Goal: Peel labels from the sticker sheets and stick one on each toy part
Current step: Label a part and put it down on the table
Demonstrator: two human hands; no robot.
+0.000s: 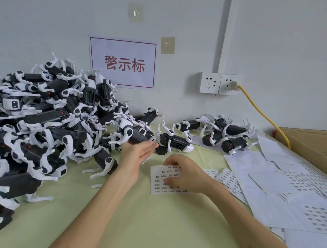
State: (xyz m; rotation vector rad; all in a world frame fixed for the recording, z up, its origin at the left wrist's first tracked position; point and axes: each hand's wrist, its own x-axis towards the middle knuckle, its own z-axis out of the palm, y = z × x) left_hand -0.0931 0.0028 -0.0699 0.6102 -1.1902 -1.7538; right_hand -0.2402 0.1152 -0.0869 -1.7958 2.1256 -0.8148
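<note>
Green table [150, 230]: left hand [136, 155] released at toy part [138, 136]; right hand [186, 174] pinching sticker sheet [159, 180].

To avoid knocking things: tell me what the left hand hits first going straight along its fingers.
Probably the black-and-white toy part lying just past the fingertips of the left hand, toward the right; depth is hard to judge from one view.
</note>
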